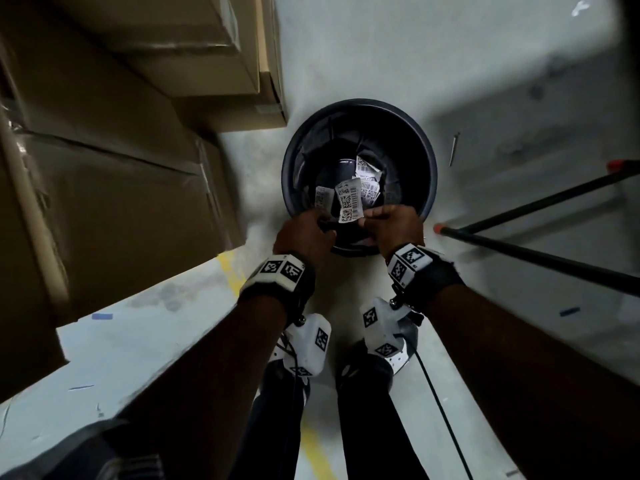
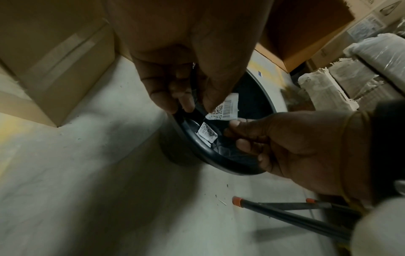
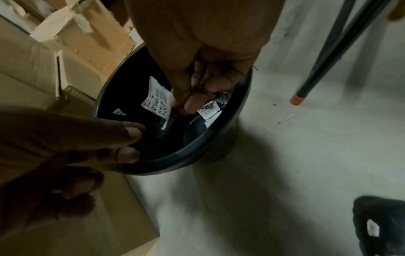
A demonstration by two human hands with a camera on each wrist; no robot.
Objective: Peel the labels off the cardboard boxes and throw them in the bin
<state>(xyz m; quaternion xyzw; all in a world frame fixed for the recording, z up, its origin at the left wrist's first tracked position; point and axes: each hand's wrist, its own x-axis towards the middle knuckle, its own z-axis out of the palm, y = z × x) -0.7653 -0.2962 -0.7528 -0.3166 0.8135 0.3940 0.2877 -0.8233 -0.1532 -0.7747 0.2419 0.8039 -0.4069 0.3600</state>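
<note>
While several white barcoded labels [image 1: 367, 174] already lie in the round black plastic bin [image 1: 427, 174] mid-frame, the right hand [image 1: 394, 228] pinches another white label [image 1: 349, 202] above it, the left hand [image 1: 304, 237] looks curled at the rim, and brown cardboard boxes [image 1: 104, 168] at left may remain.

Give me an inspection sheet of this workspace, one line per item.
Surface: pale concrete floor with yellow line marks.
Job's things: white label held over the black bin; other labels lie inside it; cardboard boxes stacked at the left.
Clutter: small debris on the floor beside the bin.
Hands: right hand pinches the label; left hand sits at the bin's near rim, grip unclear.
Cables: thin black cable running from the right wrist rig.
Surroundings: black poles with orange tips, wrapped bundles.
</note>
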